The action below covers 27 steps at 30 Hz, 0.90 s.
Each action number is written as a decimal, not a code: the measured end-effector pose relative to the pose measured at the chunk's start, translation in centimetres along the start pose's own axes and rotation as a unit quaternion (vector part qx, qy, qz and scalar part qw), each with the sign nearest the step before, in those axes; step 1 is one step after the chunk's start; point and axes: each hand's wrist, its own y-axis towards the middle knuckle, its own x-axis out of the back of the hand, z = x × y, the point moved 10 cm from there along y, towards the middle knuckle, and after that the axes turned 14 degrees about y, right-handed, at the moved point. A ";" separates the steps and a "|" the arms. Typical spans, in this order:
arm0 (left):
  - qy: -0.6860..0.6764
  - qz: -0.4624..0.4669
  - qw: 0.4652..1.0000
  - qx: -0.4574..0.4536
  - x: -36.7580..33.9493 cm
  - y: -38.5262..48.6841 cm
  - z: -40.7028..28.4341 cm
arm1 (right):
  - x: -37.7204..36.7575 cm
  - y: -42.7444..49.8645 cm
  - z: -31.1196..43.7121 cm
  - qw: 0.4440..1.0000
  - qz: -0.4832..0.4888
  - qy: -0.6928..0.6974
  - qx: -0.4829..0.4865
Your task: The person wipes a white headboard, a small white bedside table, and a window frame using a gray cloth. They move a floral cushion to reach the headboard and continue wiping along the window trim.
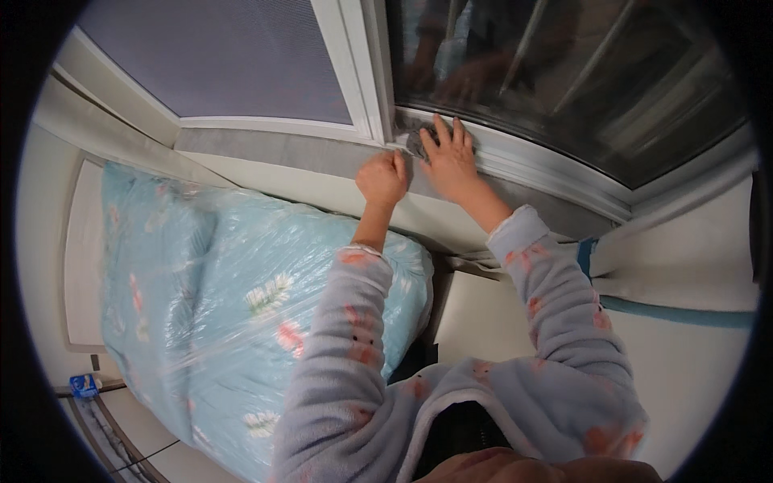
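Observation:
My right hand (452,164) presses a crumpled dark grey cloth (418,143) against the lower white window frame (513,148), beside the upright between the panes. Its fingers are spread over the cloth, which is partly hidden beneath them. Just to the left, my left hand (383,179) is curled into a fist at the grey window sill (272,150), close to the foot of the upright. Nothing shows in that fist, though its palm side is hidden. Dark window glass (543,78) rises behind the right hand and carries reflections.
A bed under light blue floral bedding (235,253), wrapped in clear plastic, lies below left. A screened window panel (229,60) stands at the upper left. Pale curtains (676,253) hang at the right, above a whitish flat surface (483,314). A blue packet (84,385) lies far left.

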 end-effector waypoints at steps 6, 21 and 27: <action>-0.003 0.020 1.000 0.009 -0.4 0.3 0.3 | -5.0 2.0 0.4 0.993 0.013 0.119 0.005; 0.048 0.012 0.999 0.009 -0.8 0.3 0.4 | 1.9 -4.6 -8.1 0.996 0.024 0.077 -0.032; 0.037 -0.001 0.999 0.004 -0.5 0.3 0.1 | 10.8 -14.8 -20.1 0.986 0.007 -0.024 -0.166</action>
